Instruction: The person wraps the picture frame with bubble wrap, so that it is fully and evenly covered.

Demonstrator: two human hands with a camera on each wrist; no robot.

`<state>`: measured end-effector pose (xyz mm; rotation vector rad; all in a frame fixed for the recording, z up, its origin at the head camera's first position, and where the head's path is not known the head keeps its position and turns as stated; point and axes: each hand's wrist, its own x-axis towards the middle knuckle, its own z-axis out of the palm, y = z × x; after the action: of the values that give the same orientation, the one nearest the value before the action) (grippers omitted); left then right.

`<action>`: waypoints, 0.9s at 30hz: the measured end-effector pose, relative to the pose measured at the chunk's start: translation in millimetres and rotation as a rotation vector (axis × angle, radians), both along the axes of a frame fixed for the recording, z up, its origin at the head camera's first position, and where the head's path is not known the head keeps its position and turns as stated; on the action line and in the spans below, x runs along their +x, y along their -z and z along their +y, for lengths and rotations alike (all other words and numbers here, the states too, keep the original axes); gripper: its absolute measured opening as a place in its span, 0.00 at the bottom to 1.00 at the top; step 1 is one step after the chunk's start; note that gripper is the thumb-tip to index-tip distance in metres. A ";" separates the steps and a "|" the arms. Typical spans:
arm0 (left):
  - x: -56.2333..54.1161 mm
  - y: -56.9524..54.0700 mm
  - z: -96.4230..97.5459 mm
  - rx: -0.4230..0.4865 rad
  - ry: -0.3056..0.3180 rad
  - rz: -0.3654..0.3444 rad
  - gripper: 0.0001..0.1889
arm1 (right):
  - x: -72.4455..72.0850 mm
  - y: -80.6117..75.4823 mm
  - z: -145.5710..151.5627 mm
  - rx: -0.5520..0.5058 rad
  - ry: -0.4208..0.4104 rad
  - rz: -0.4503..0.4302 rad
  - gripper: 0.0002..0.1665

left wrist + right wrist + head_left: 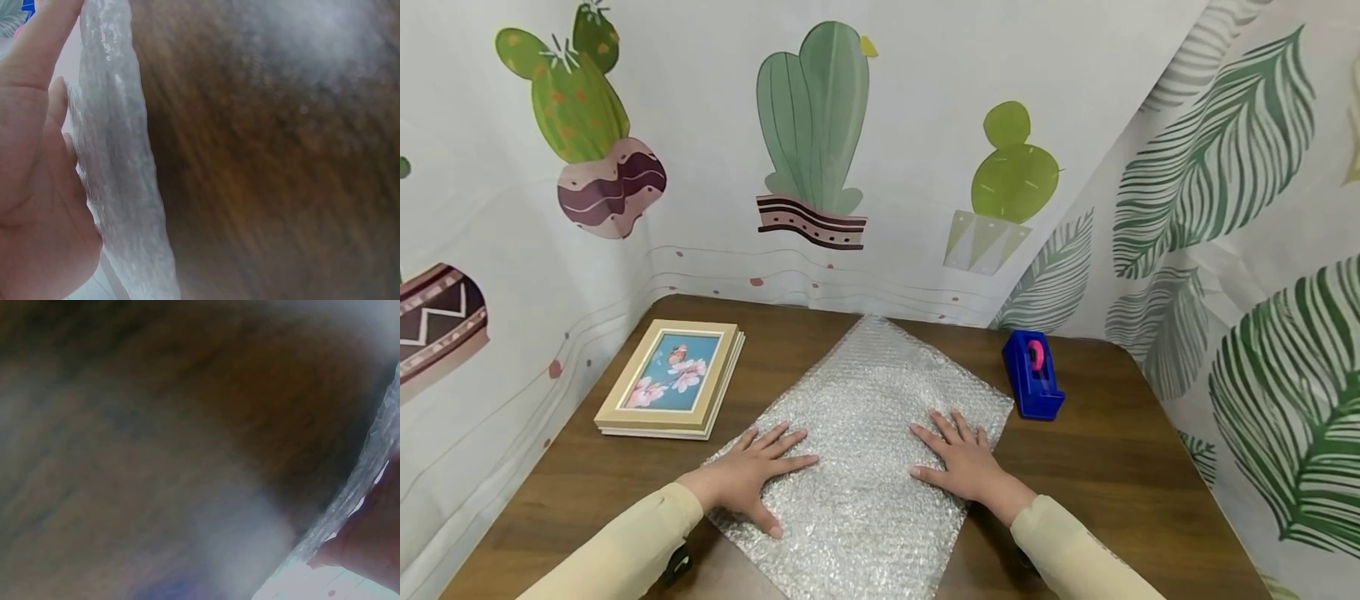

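Two bare hands of mine lie flat on one sheet of bubble wrap (pixel 865 467), and the wrap is directly beneath both palms, between them and the brown table (pixel 1112 467). My left hand (pixel 745 477) has its fingers straight and fanned, thumb well apart from them; my right hand (pixel 961 463) is spread likewise, fingertips pointing away from me and inward. Neither pinches anything: I only rest on the surface.

What counts is how the sheet is turned. It lies cornerwise, one corner pointing away from me toward the patterned cloth (pixel 917 108) behind the table. The left-hand corner is by the heel of my left hand, while the right-hand one reaches out past my right fingertips, so my left is the closer to a corner. The near end runs out of the head view, so I cannot tell which axis is the longer. In both wrist views the wrap's edge shows between my hand and the blurred tabletop.

Of the things around the sheet, a picture frame (pixel 679 371) lies beyond my left hand, well off to the left of it. The blue tape dispenser (pixel 1036 390) stands just beside the right-hand corner, nearer my right hand.
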<state>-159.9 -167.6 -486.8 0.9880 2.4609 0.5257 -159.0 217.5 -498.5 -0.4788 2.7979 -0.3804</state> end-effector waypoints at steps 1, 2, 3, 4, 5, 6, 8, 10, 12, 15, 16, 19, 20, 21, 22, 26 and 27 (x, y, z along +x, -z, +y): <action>-0.4 0.3 -0.1 0.002 0.001 -0.002 0.56 | -0.2 -0.7 0.1 0.005 -0.003 0.001 0.44; -0.9 0.6 -0.2 0.003 0.004 0.002 0.56 | -0.7 -1.3 0.3 0.007 -0.007 0.004 0.44; -1.2 0.5 -0.1 0.004 0.005 0.005 0.56 | -1.4 -1.9 0.5 0.009 -0.010 0.003 0.44; -1.4 0.4 0.0 0.005 0.005 0.008 0.57 | -2.2 -2.8 0.7 0.012 -0.013 0.003 0.44; -1.7 0.0 0.3 0.003 0.002 0.007 0.57 | -3.2 -3.4 0.9 0.015 -0.017 0.002 0.44; -1.9 -0.6 0.7 0.001 -0.001 0.009 0.57 | -4.3 -4.0 1.1 0.017 -0.020 0.002 0.44; -2.0 -2.9 2.2 -0.006 -0.008 0.018 0.57 | -6.4 -5.8 1.0 0.013 -0.025 0.000 0.44; -1.8 -6.0 4.0 -0.013 -0.022 0.018 0.57 | -8.4 -7.8 0.8 0.011 -0.027 0.000 0.44; -1.2 -9.5 5.9 -0.024 -0.032 0.022 0.57 | -9.5 -10.2 0.1 0.004 -0.032 0.000 0.44; -0.7 -13.3 8.1 -0.040 -0.040 0.014 0.57 | -10.4 -13.4 -1.0 0.002 -0.034 -0.009 0.45; -0.9 -14.0 8.7 -0.046 -0.041 0.015 0.57 | -10.5 -14.3 -1.4 -0.001 -0.033 -0.011 0.45; -2.1 -14.3 9.5 -0.054 -0.051 0.010 0.58 | -11.6 -15.4 -2.7 -0.007 -0.024 -0.002 0.44; -2.2 -14.2 9.6 -0.053 -0.055 0.007 0.59 | -11.8 -15.6 -3.1 -0.007 -0.021 0.001 0.44; -2.2 -13.9 9.6 -0.051 -0.059 0.000 0.59 | -11.9 -15.6 -3.5 -0.007 -0.019 0.004 0.44; -2.0 -13.2 9.4 -0.051 -0.063 -0.006 0.60 | -11.8 -15.5 -4.1 -0.007 -0.019 0.004 0.44; 1.3 -12.4 9.6 -0.045 -0.068 -0.022 0.61 | -9.7 -16.3 -5.8 -0.002 -0.017 -0.009 0.44; 2.0 -12.6 9.9 -0.049 -0.068 -0.019 0.60 | -9.1 -16.6 -6.2 -0.002 -0.015 -0.010 0.44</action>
<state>-157.9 -157.6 -474.2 0.8785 2.4857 0.4927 -168.2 211.3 -481.9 -0.4967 2.7829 -0.3815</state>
